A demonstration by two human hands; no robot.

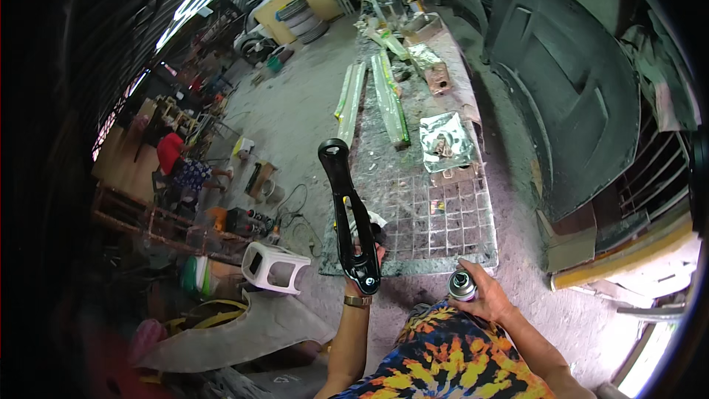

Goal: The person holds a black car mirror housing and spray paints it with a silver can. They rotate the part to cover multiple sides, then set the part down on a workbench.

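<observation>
In my left hand (pixel 351 288) is a glossy black control arm (pixel 343 203), a long car suspension part with a round eye at its far end. It stands out over the near left corner of the worktable and hides most of that hand. Some fingertips show past its right edge, closed on it. Lower right, my right hand (pixel 486 297) is wrapped round a spray can (pixel 462 285), just off the table's near edge. The can's top points up toward me. The two hands are apart.
The long worktable (pixel 413 264) carries a wire grid, a foil-like sheet (pixel 447 140) and long wrapped strips (pixel 388 96). Dark car hoods (pixel 561 96) lean along the right. To the left are a white plastic stool (pixel 275 267), cables and a seated person in red (pixel 170 154).
</observation>
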